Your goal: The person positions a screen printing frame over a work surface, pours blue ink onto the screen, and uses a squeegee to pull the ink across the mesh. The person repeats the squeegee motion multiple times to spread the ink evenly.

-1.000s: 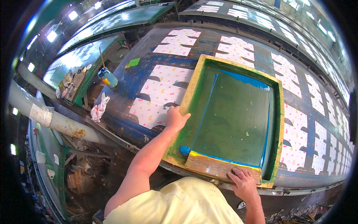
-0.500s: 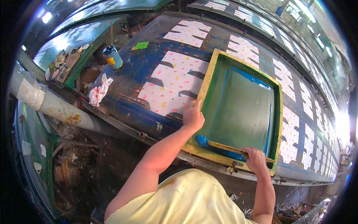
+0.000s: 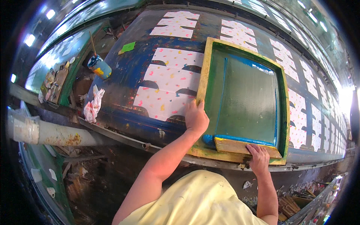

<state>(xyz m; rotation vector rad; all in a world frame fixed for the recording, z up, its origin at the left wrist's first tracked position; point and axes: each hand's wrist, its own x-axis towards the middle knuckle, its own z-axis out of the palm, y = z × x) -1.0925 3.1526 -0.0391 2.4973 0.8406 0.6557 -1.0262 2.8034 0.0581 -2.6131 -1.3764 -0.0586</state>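
Note:
A wooden-rimmed printing screen (image 3: pixel 204 67) lies on the long table, with a dark green mesh (image 3: pixel 245 101) inside it. My left hand (image 3: pixel 197 118) is closed around the left rim. Near the front edge, my right hand (image 3: pixel 258 159) grips a wooden squeegee (image 3: pixel 232 145), its fingers over the top of the board. Blue ink runs along the squeegee's far side, and a thick blob of blue ink (image 3: pixel 208 140) sits by its left end. White printed pieces (image 3: pixel 168 86) with small pink and yellow marks lie left of the screen; the rim covers part of them.
A paint-stained can (image 3: pixel 100 68) with a stick in it stands at the table's left end. Close by are a crumpled stained cloth (image 3: pixel 93 107) and a green square (image 3: pixel 128 46). More printed pieces (image 3: pixel 297 120) lie to the right. A thick pipe (image 3: pixel 67 135) runs at the left.
The squeegee has tilted, so its broad wooden face now shows, and my right hand has shifted with it. My left hand stays on the rim. The whole view has turned slightly.

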